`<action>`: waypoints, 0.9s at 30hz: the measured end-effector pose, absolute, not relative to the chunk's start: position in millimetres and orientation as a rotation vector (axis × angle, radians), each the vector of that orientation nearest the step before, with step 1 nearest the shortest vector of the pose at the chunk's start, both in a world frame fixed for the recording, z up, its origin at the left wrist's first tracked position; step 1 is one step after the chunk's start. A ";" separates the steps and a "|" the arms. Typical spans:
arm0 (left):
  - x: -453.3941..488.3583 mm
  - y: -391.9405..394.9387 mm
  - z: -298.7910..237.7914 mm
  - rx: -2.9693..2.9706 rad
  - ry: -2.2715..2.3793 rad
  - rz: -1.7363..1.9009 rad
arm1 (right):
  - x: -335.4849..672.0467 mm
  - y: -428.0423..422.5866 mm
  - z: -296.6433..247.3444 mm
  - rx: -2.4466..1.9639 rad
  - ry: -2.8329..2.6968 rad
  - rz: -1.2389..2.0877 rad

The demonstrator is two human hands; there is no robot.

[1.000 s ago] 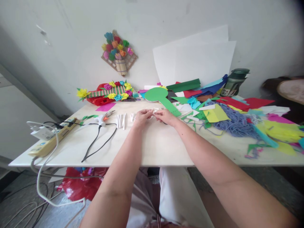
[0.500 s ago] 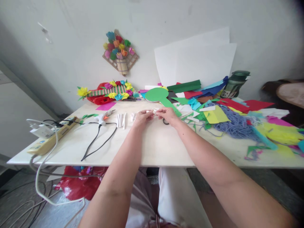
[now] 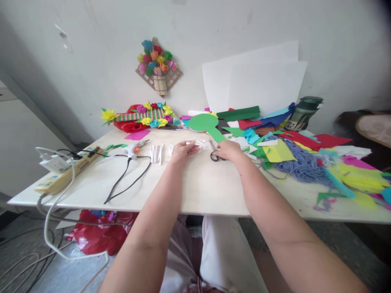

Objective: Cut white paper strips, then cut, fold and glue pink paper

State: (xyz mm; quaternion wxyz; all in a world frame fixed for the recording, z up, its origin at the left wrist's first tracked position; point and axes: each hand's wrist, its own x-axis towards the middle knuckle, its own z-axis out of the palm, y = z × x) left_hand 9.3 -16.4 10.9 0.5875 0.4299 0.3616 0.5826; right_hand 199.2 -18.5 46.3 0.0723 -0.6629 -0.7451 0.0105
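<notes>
My left hand is closed in a pinch on a small white paper stick, mostly hidden by the fingers. To its right, my right hand has its fingers closed at the black-handled scissors, which lie on the table with the blades pointing away from me. Thin white strips lie between the two hands. Left of my left hand is a row of short white sticks. Just beyond my right hand lies a green paper shape, round with a long strip.
A white glue gun with a black cord lies left, near a power strip. At right are coloured paper scraps, blue-purple yarn and a dark bottle. A flower-decorated piece stands at the back left.
My right hand has left the white stick held with the left hand and moved right and slightly down to the scissors. The left hand has stayed in nearly the same spot.
</notes>
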 end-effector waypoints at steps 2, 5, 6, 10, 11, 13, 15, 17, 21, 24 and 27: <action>9.3 -16.5 11.0 0.995 0.857 1.364 | 197.2 -22.0 50.1 -2.006 -2.282 0.049; 8.9 -15.7 10.0 0.998 0.873 1.367 | 193.2 -26.4 53.7 -2.007 -2.311 0.052; 8.6 -15.2 9.4 1.000 0.874 1.368 | 192.1 -27.4 54.4 -2.004 -2.318 0.036; 7.2 -13.1 7.4 1.008 0.854 1.369 | 190.3 -29.2 55.8 -2.005 -2.328 -0.072; 6.8 -12.6 7.1 1.012 0.844 1.371 | 190.7 -29.1 55.9 -2.013 -2.321 -0.091; 6.0 -12.1 6.7 1.018 0.826 1.380 | 192.3 -28.0 55.7 -2.028 -2.298 -0.110; 5.6 -12.2 6.7 1.021 0.815 1.391 | 194.7 -26.1 54.4 -2.048 -2.269 -0.095; 5.6 -12.9 7.3 1.019 0.805 1.403 | 197.7 -24.1 52.4 -2.064 -2.231 -0.068; 6.4 -14.6 8.9 1.008 0.814 1.430 | 202.1 -21.3 49.9 -2.023 -2.131 -0.032; 6.3 -14.8 9.4 1.012 0.822 1.437 | 202.7 -19.2 49.8 -1.959 -2.061 0.151; 5.4 -14.5 9.1 1.021 0.822 1.431 | 202.7 -15.3 47.5 -1.813 -1.926 0.536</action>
